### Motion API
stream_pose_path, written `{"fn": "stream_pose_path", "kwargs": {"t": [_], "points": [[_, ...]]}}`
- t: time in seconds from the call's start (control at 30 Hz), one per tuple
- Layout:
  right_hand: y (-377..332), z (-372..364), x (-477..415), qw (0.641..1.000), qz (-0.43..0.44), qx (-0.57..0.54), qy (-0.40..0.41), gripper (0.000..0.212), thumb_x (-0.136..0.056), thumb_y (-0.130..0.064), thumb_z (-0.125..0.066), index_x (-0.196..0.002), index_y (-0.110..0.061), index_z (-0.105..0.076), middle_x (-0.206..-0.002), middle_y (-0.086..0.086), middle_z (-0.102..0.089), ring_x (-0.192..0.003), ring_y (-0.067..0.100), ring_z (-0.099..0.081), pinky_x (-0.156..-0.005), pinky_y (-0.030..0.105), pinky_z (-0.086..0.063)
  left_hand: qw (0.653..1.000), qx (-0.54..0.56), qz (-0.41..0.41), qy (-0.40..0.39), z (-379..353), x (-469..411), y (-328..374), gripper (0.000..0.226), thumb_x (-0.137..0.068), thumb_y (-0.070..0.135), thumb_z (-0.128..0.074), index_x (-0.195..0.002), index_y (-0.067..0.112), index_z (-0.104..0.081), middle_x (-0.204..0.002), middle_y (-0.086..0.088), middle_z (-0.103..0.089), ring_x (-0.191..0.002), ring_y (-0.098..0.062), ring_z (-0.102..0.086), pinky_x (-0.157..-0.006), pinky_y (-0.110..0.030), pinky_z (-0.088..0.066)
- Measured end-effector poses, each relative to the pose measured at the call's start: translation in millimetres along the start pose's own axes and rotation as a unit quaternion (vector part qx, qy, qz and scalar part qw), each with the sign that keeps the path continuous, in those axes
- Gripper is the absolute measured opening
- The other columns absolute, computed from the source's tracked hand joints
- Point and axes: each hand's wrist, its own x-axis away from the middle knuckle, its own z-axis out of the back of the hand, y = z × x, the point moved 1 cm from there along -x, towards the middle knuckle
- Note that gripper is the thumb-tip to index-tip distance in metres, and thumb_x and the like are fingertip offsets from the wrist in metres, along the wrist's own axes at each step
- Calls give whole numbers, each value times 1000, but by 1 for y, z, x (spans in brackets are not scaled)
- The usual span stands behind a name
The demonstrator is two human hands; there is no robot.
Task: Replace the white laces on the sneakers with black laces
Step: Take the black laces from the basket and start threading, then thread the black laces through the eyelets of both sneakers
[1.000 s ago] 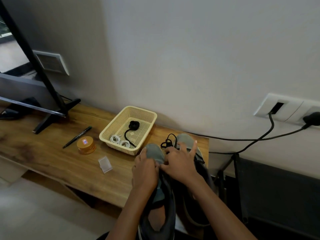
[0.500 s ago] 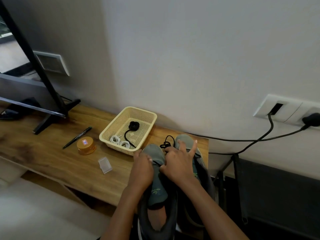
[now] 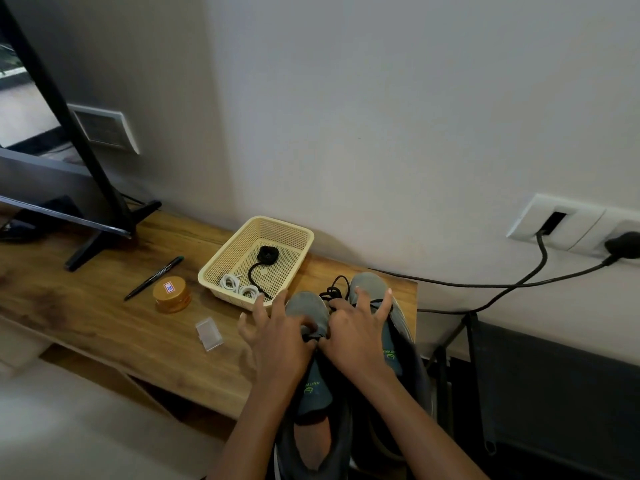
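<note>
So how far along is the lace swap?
Done: white laces lie coiled in the basket. In hand: left hand and right hand pinch a black lace at the toe-end eyelets of the left sneaker. Left: most of that sneaker, plus apparently the right sneaker; a second black lace sits coiled in the basket.

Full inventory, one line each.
sneakers: 2, grey, table's right end
black lace: 1, black, bunched between toes
basket: 1, cream, by wall
coiled lace: 1, black, in basket
white laces: 2, white, basket front
pen: 1, black, left of basket
jar: 1, orange, beside pen
packet: 1, clear, table front
table: 1, wood
stand: 1, black, table left
cables: 2, black, right wall
left hand: 1, on left sneaker, pinching black lace
right hand: 1, likewise pinching black lace
</note>
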Motion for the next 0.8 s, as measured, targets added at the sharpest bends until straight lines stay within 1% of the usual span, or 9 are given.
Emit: {"fn": "stream_pose_path", "kwargs": {"t": [0.1,0.27,0.37,0.43,0.5,0.53,0.57,0.67,0.8], "points": [[-1,0,0,1000,-3,3,8,30,-89,-38,-55,-108,-18,-67,-127,-8,-55,-141,29,-16,-98,60,23,1000,-4,6,2,0,0,2,15,-84,39,-65,-99,38,-64,-157,7,-15,-145,-26,6,-113,-54,-1],[-2,0,1,1000,-21,-10,10,24,-88,-29,-55,-103,-15,-67,-124,-6,-58,-140,29,-18,-104,62,20,1000,4,23,20,1,-3,-4,14,-89,39,-59,-99,32,-66,-155,9,-21,-144,-23,3,-112,-57,2],[-2,-1,1,1000,-22,-10,12,18,-87,-24,-54,-95,-14,-68,-122,-6,-58,-140,28,-18,-104,62,21,990,62,85,93,10,-7,-22,9,-91,30,-58,-95,28,-66,-149,5,-32,-142,-23,-9,-112,-60,-4],[0,-1,1,1000,-25,-9,6,18,-87,-23,-55,-94,-14,-68,-122,-7,-58,-140,28,-18,-104,62,20,967,112,145,175,20,-7,-37,5,-91,23,-56,-90,26,-60,-141,-1,-41,-138,-26,-20,-111,-58,-8],[1,-2,1,1000,-25,-9,3,18,-87,-23,-55,-96,-14,-68,-124,-7,-57,-140,27,-18,-105,62,19,944,146,179,238,28,-5,-47,5,-92,20,-55,-93,24,-57,-138,-5,-44,-136,-29,-23,-109,-56,-11],[1,-2,1,1000,-24,-9,3,18,-87,-23,-56,-97,-14,-68,-125,-7,-57,-140,27,-18,-104,62,20,941,146,175,249,28,-5,-49,6,-91,19,-56,-95,24,-57,-139,-5,-43,-136,-29,-22,-109,-55,-12],[1,-2,1,1000,-22,-10,4,18,-87,-23,-56,-97,-14,-68,-125,-7,-57,-140,27,-18,-104,62,20,946,141,159,243,28,-5,-48,10,-90,20,-58,-99,24,-59,-142,-5,-40,-138,-29,-19,-109,-54,-12],[0,-2,1,1000,-23,-13,3,17,-87,-25,-56,-95,-15,-67,-122,-7,-57,-140,27,-19,-105,63,18,975,126,77,169,20,-8,-35,31,-85,24,-64,-115,31,-59,-153,0,-23,-143,-27,-4,-111,-54,-12],[0,0,0,1000,-23,-13,-5,17,-88,-26,-56,-95,-15,-67,-122,-6,-57,-140,27,-19,-107,63,15,997,39,-19,64,11,-5,-11,22,-83,39,-66,-105,43,-65,-159,7,-5,-144,-29,13,-112,-55,1]]}}
